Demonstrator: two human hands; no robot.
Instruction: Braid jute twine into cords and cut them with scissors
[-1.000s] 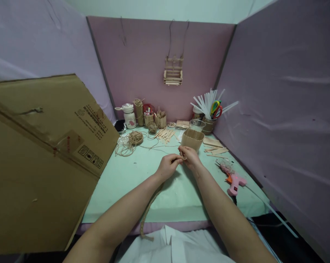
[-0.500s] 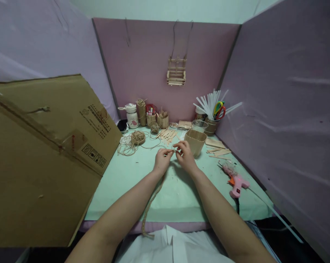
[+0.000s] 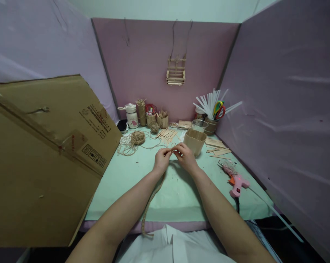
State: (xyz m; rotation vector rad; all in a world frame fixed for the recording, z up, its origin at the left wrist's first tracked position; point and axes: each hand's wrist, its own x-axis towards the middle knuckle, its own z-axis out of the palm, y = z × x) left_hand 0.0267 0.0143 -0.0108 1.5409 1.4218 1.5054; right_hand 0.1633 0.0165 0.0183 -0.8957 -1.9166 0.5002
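Note:
My left hand pinches the upper end of a braided jute cord, which trails down past my wrist and over the table's front edge. Close beside it, my right hand has its fingertips closed at the same end of the twine. The exact strands between the fingers are too small to make out. From there a thin strand runs left toward a jute twine ball with loose loops around it. Just behind my right hand stands a container covered in craft sticks.
A pink glue gun lies at the right. Craft sticks are spread behind my hands. A cup with scissors and white glue sticks stands at the back right. A large cardboard sheet leans along the left.
My right hand's fingers have come down and moved slightly left, closer to the left hand. My left hand has hardly moved and keeps its pinch.

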